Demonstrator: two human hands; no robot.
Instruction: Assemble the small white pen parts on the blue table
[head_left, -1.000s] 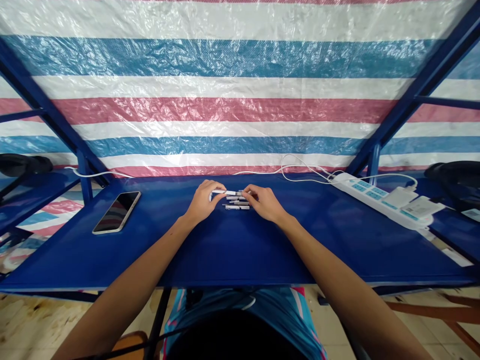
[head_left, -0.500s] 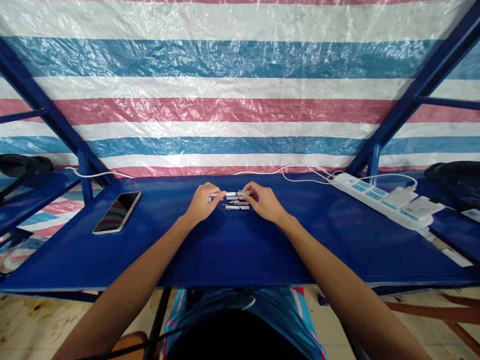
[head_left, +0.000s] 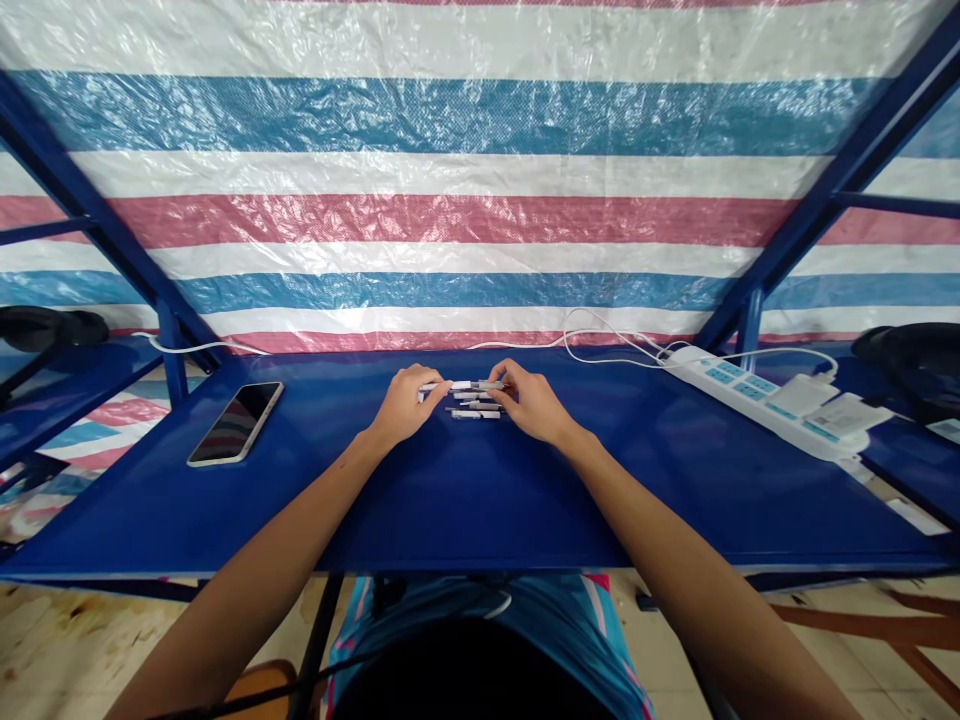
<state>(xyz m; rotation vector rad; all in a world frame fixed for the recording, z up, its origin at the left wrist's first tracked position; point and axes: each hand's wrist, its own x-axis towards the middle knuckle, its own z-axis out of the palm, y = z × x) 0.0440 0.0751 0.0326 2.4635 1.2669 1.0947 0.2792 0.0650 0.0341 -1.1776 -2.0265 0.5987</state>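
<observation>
Beyond your blue clothing (head_left: 566, 612), on the blue desk (head_left: 465, 500), a smartphone (head_left: 236, 424) lies well to your left, several slim loose pens (head_left: 477, 414) lie side by side ahead of you, and a white power strip (head_left: 727, 399) sits off to your right. Just past those pens, your left hand (head_left: 405, 402) and right hand (head_left: 531, 402) pinch opposite ends of 1 white-and-grey pen (head_left: 460, 386), roughly level between them; behind hangs a striped plastic sheet (head_left: 465, 220).

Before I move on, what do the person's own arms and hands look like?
The left hand and right hand are bare, without gloves or a visible watch; no sleeves show on either forearm. The left forearm bears one small spot.
</observation>
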